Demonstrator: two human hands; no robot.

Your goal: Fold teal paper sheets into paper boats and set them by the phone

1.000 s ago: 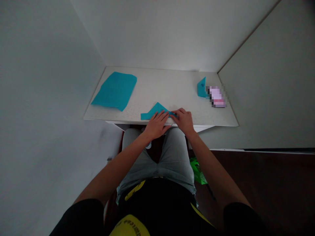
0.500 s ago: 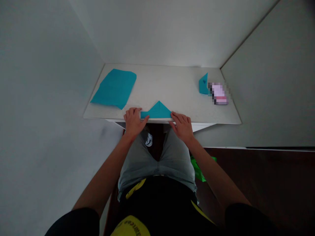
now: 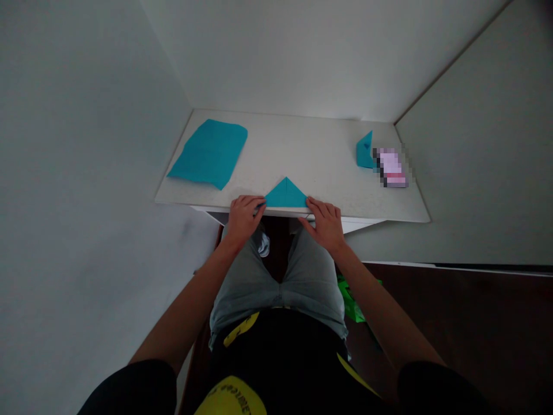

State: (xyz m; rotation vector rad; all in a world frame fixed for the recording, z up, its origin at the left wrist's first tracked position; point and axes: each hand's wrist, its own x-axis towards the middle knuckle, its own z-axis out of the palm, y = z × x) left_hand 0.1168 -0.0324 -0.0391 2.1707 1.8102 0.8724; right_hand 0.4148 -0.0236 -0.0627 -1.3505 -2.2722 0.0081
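A folded teal paper triangle (image 3: 286, 195) lies point-away at the front edge of the white table (image 3: 311, 155). My left hand (image 3: 245, 218) covers its left end, and the paper's left part is hidden under the fingers. My right hand (image 3: 324, 223) presses on its right corner at the table edge. Farther left lies a flat teal paper sheet (image 3: 208, 153). A small folded teal paper piece (image 3: 365, 151) stands at the back right, touching a pixelated pink-and-white object (image 3: 391, 167) that cannot be identified.
White walls (image 3: 95, 144) rise on the left, behind and to the right of the table. My pale denim shorts (image 3: 276, 288) lie below the table's front edge. A green plastic bag (image 3: 352, 300) sits on the dark floor (image 3: 453, 323) to the right of my legs.
My hands have moved apart from the paper's middle to its two ends. The paper now shows a neat triangle, and my left hand has moved onto its left end.
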